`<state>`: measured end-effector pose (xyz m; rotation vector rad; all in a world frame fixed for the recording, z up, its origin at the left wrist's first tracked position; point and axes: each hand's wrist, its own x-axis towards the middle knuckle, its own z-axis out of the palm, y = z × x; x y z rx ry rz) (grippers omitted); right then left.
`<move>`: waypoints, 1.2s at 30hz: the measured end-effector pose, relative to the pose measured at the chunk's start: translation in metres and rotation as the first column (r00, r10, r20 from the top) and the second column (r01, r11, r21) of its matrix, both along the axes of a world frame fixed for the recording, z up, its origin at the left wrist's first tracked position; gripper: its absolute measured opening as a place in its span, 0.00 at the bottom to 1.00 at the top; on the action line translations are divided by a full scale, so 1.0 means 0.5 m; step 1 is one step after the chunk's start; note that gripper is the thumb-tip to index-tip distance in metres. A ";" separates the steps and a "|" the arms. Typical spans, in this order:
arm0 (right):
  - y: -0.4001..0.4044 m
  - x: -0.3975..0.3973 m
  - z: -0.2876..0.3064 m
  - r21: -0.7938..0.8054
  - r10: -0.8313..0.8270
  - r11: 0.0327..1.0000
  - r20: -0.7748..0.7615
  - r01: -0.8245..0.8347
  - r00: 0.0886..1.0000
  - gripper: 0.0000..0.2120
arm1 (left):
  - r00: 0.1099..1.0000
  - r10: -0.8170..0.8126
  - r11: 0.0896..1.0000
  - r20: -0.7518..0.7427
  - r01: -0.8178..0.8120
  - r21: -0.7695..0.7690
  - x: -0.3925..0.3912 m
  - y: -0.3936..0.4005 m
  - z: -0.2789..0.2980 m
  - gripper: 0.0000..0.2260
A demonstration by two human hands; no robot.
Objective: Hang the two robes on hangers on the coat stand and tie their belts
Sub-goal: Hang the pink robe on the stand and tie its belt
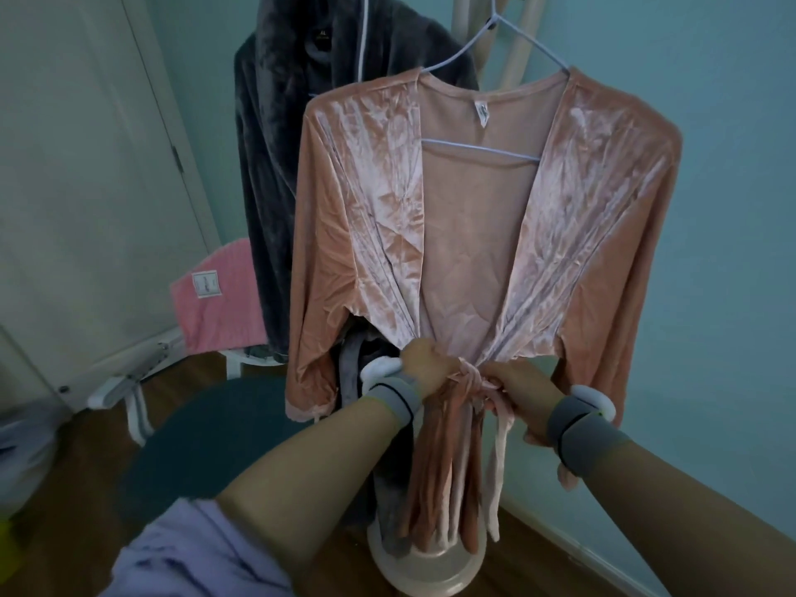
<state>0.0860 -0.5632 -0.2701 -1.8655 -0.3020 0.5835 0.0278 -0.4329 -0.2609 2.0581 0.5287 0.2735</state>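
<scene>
Teal-painted walls and a dark wood floor frame the corner where the work goes on. Nearest the camera, a lilac sleeve [202, 549] covers the left upper arm, and both forearms reach forward, each wrist wrapped in a grey band with a white sensor [394, 392]. The left hand [424, 366] is curled into a fist around the pink velvet belt [467, 377] at the waist of the robe, its fingers hidden behind the knuckles. The right hand [523, 392] is closed on the other part of the belt just beside the knot, thumb and fingers pinched into the fabric. Between the two hands the belt crosses in a tight twist, and its loose tails [495, 467] hang down toward the round cream base [426, 566] of the coat stand.

That belt gathers the crushed pink velvet robe [366, 209], which hangs open-fronted on a thin pale-blue wire hanger [486, 150] hooked on the cream wooden coat stand [517, 49]. Behind it to the left hangs the dark grey plush robe [275, 122], on the same stand. Farther left, a pink ribbed towel with a white label [219, 303] lies over a white frame [142, 381], with a round dark teal rug [215, 445] on the floor and a white door [86, 165] beyond.
</scene>
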 end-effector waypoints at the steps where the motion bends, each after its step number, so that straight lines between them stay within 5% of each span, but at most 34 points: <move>1: -0.003 -0.002 0.002 0.026 -0.007 1.000 -0.018 0.007 1.000 0.07 | 0.997 0.070 0.966 0.035 -0.059 -0.253 0.001 0.003 -0.010 0.13; 2: -0.007 -0.003 0.001 0.045 -0.020 0.999 -0.044 0.022 0.999 0.08 | 0.995 0.096 0.916 0.027 -0.078 -0.394 0.000 0.001 -0.017 0.13; 4: -0.009 0.000 -0.005 0.054 -0.042 0.997 -0.071 0.046 0.997 0.09 | 0.999 0.046 0.911 0.016 -0.036 -0.411 -0.004 -0.005 -0.022 0.14; 6: -0.010 -0.001 -0.010 0.049 -0.052 0.997 -0.062 0.055 0.997 0.10 | 0.998 -0.069 0.998 -0.015 0.069 -0.003 -0.011 -0.004 -0.022 0.14; 8: -0.012 0.000 -0.014 0.044 -0.065 0.997 -0.058 0.068 0.996 0.09 | 0.966 -0.153 0.839 -0.208 0.239 0.489 -0.024 0.002 -0.011 0.09; 10: -0.012 0.001 -0.018 0.028 -0.073 0.997 -0.055 0.075 0.996 0.09 | 0.929 -0.146 0.698 -0.341 0.341 0.630 -0.017 0.020 -0.023 0.14; 12: -0.010 -0.002 -0.019 0.026 -0.095 0.995 -0.057 0.096 0.994 0.10 | 0.972 -0.158 0.856 -0.173 0.222 0.466 -0.017 0.026 -0.030 0.06; 14: -0.014 -0.001 -0.016 0.014 -0.102 0.995 -0.064 0.103 0.993 0.14 | 0.999 -0.029 0.999 0.026 0.029 -0.019 -0.010 0.021 -0.037 0.13; 16: -0.025 -0.004 -0.006 -0.035 -0.030 0.999 -0.109 0.026 0.994 0.18 | 0.995 0.073 0.882 0.074 -0.030 -0.471 -0.010 0.014 -0.028 0.16; 17: -0.031 -0.008 0.002 -0.086 0.038 0.995 -0.142 -0.051 0.989 0.17 | 0.998 0.043 0.845 0.055 -0.007 -0.534 -0.011 0.011 -0.026 0.18; 19: -0.036 -0.021 0.020 -0.272 0.153 0.942 -0.179 -0.198 0.972 0.10 | 0.998 -0.071 0.906 0.001 0.065 -0.419 -0.016 0.001 -0.021 0.17; 21: -0.032 -0.023 0.024 -0.344 0.157 0.921 -0.095 -0.181 0.983 0.08 | 0.984 -0.170 0.977 -0.059 0.160 -0.140 -0.017 -0.002 -0.028 0.13; 27: -0.027 0.010 -0.001 -0.162 -0.163 0.970 0.122 0.182 0.979 0.12 | 0.951 -0.244 0.901 -0.189 0.295 0.319 -0.041 0.021 -0.072 0.19; 31: -0.043 0.024 0.001 -0.184 -0.250 0.940 0.210 0.289 0.945 0.05 | 0.950 -0.109 0.939 -0.292 0.195 0.283 -0.047 0.069 -0.110 0.15; 34: -0.061 0.035 -0.004 0.031 -0.443 0.896 0.064 0.442 0.894 0.12 | 0.964 -0.062 0.979 -0.259 0.109 0.171 -0.052 0.082 -0.112 0.13; 36: -0.059 0.031 -0.005 0.084 -0.365 0.927 -0.031 0.367 0.930 0.15 | 0.971 -0.100 0.995 -0.216 0.102 -0.003 -0.041 0.080 -0.106 0.11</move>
